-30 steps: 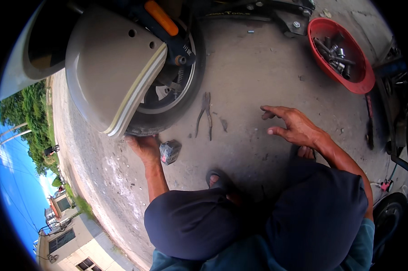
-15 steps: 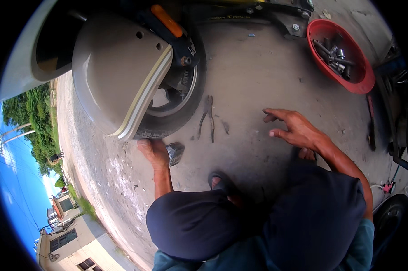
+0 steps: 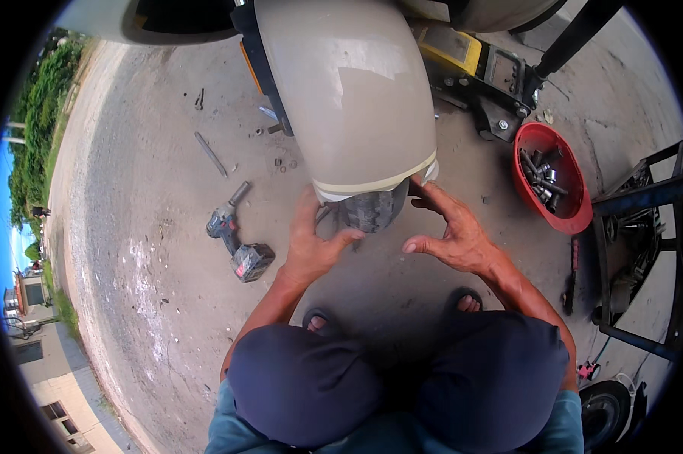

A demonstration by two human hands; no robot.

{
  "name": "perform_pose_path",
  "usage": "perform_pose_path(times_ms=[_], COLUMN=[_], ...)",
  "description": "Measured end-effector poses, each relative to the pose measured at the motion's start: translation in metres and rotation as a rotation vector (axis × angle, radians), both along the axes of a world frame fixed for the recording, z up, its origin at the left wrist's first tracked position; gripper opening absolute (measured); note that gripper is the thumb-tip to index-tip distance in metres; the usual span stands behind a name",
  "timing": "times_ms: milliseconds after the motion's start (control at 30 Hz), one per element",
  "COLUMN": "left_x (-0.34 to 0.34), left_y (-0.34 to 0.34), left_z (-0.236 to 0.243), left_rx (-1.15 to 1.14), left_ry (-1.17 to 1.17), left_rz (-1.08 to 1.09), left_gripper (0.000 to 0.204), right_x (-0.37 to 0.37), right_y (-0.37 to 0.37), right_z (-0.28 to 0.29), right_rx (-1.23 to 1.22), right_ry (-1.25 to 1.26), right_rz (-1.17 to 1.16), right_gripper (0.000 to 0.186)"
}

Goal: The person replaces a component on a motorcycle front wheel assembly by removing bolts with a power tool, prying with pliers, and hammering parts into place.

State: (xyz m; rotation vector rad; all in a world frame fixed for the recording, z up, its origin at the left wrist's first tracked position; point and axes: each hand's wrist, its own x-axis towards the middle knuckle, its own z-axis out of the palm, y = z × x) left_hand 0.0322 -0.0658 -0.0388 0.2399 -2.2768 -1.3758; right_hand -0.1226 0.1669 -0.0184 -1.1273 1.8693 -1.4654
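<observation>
A beige fender with a pale stripe along its lower edge covers a wheel in front of me. Below that edge the black tyre shows its tread. My left hand is at the fender's lower left corner, thumb held away from the fingers, whose tips are partly hidden. On the other side, my right hand is spread, its fingers at or against the lower right corner and its thumb apart. Whether either hand presses on the fender, I cannot tell. Neither palm holds anything visible.
A cordless power tool lies at left, with a metal bar and small hardware beyond. At right are a red helmet-shaped container of sockets, a floor jack, a red-handled tool and a metal rack.
The fender and wheel have turned from side-on to end-on toward me. My right hand has come left to the fender, and the power tool is now in full view. The pliers are mostly hidden.
</observation>
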Motion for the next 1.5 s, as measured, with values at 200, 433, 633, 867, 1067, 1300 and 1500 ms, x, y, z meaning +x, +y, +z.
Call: perform_pose_path(times_ms=[200,433,633,867,1067,1300,1500], left_x=[-0.001,-0.001,0.005,0.003,0.013,0.017,0.019], left_y=[0.002,0.004,0.003,0.008,0.003,-0.001,0.001], left_z=[0.006,-0.006,-0.025,-0.033,-0.054,-0.060,-0.063], left_rx=[-0.041,-0.057,0.040,0.130,0.226,0.204,0.202], left_ry=[-0.083,0.077,0.064,0.077,0.123,0.086,0.046], left_rz=[-0.015,-0.027,0.031,0.052,0.073,0.094,0.082], left_gripper=[0.076,0.079,0.080,0.082,0.084,0.082,0.082], right_x=[0.002,-0.001,-0.019,-0.004,0.006,0.001,0.007], right_y=[-0.016,-0.011,0.000,-0.009,-0.024,-0.018,-0.021], right_z=[0.024,0.009,0.035,0.047,0.061,0.058,0.058], right_rx=[0.175,0.194,0.137,0.378,0.476,0.411,0.316], right_ry=[-0.058,0.110,0.196,0.054,0.038,0.010,-0.008], right_rz=[0.034,-0.068,-0.190,-0.182,-0.201,-0.239,-0.301], right_gripper=[0.087,0.070,0.072,0.093,0.086,0.094,0.097])
